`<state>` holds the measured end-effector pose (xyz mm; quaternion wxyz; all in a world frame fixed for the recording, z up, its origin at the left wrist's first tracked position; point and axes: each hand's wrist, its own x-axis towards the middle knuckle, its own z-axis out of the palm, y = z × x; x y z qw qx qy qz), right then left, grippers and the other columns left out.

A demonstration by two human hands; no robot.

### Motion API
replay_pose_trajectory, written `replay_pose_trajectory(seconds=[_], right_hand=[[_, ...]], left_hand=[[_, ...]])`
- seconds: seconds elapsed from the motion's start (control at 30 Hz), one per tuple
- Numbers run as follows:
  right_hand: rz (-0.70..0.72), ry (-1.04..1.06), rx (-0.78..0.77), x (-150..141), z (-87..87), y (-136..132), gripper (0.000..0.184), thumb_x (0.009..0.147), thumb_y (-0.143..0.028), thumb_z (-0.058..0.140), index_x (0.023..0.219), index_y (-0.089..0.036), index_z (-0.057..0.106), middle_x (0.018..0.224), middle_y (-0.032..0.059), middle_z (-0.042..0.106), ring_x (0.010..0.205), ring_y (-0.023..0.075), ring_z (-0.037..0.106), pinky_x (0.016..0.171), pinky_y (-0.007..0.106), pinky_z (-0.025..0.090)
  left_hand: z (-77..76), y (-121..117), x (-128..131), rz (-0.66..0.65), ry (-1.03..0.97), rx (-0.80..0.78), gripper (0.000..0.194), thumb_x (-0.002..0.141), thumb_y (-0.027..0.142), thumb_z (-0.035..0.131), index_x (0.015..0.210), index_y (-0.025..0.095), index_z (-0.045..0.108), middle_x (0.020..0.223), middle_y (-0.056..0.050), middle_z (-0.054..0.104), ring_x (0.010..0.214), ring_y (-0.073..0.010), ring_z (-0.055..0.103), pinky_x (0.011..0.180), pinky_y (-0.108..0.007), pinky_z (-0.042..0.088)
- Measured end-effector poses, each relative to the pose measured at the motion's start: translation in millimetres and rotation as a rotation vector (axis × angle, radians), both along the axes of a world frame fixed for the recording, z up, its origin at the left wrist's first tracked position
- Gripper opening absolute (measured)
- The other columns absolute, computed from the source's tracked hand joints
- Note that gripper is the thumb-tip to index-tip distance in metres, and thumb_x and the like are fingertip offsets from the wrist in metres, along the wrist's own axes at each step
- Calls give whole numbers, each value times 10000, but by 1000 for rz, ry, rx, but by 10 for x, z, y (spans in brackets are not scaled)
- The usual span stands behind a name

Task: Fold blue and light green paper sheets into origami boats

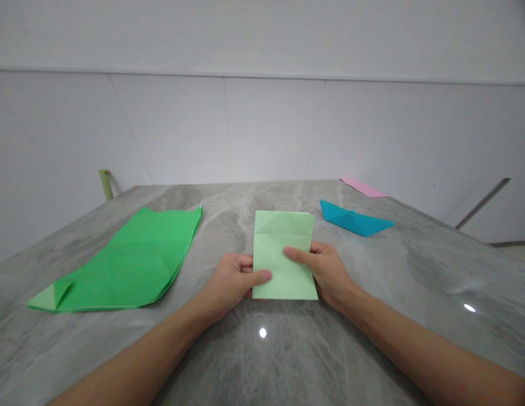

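Counted one pale green paper (pixel 270 251), held between left hand (pixel 230 285) and right hand (pixel 330 276), at mid-view over one grey marbled table (pixel 228 231). Saw left hand pinching the lower left edge, thumb flat on the front face, other fingers behind. Saw right hand gripping the right edge slightly higher, thumb pointing inward across the front, other fingers tucked behind. Judged both grips narrow, closed on the pale green paper alone. Noted one level crease near the top, slanting crease lines around it, and a second layer just showing at upper right. Could not tell contact or gap between lower edge and tabletop.

Counted one bright green paper stack (pixel 131 254) lying left of left hand, apart from it, with one paler corner turned over at the near left end. Could not count the layers. Counted one blue paper boat (pixel 355 219) beyond right hand, and one pink paper (pixel 366 188) farther off, at the far right edge of the table. Logged one white wall (pixel 270 124) behind, and one pale green upright piece (pixel 105 183) past the far left corner, too partly hidden to name.
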<state>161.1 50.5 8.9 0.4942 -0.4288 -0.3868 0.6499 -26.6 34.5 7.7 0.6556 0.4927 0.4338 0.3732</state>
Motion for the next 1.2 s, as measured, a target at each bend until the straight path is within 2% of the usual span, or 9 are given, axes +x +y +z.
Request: replay_pose_trajectory(seconds=[0.2,0.33,0.47,0.7,0.8,0.87,0.97,1.07,1.2], right_hand=[[90,-37,2,-48,3,-78,393,553,-285,874,906,-161,755,951,104,765,774,258,721,711,371,585],[62,-61,7,-43,1,-66,360,559,-274,863,883,-160,758,945,100,766,779,260,719,703,362,581],[25,-56,-31,9,17,0,301,573,-288,857,811,-137,753,846,115,767,689,255,709,637,366,571],[-199,-34,103,184,54,196,200,603,-294,843,681,-146,734,740,78,748,632,168,657,597,271,522],[-254,-28,136,217,57,226,191,612,-302,835,689,-156,740,734,71,743,626,160,642,553,259,492],[-283,-28,156,227,57,230,192,613,-306,835,691,-160,739,739,68,744,629,160,641,553,262,489],[-227,-3,162,229,53,224,201,644,-322,822,729,-160,740,796,74,755,671,178,665,609,282,519],[-100,-1,79,201,40,205,229,651,-315,821,788,-148,744,852,95,762,705,205,691,658,312,548],[-28,-25,20,127,16,148,284,623,-319,838,800,-119,744,829,118,762,677,224,700,669,344,562]], left_hand=[[0,-11,17,12,-20,40,305,654,361,796,815,109,740,728,-79,733,617,-169,660,566,-253,499],[-2,-4,25,-11,78,43,309,640,379,797,787,115,736,739,-70,733,610,-158,654,562,-255,535],[15,2,3,-75,167,45,288,686,379,749,788,111,732,708,-71,726,605,-166,672,507,-236,543],[66,2,-21,-95,205,90,288,720,343,697,828,77,700,724,-93,725,607,-170,692,502,-222,544],[57,5,-19,-74,201,38,300,697,344,714,850,91,663,757,-92,727,621,-182,709,505,-226,546],[31,5,-19,-42,218,5,289,698,368,713,794,114,614,697,-71,712,562,-177,698,467,-224,529],[-24,4,-19,10,262,48,312,741,427,661,682,156,517,542,-14,640,414,-147,629,365,-195,446],[-56,4,-18,44,293,147,350,777,463,620,640,173,482,475,12,594,353,-120,573,332,-177,390],[-33,-3,-13,78,265,182,403,769,516,638,644,137,586,536,-44,659,438,-138,605,411,-218,467]])
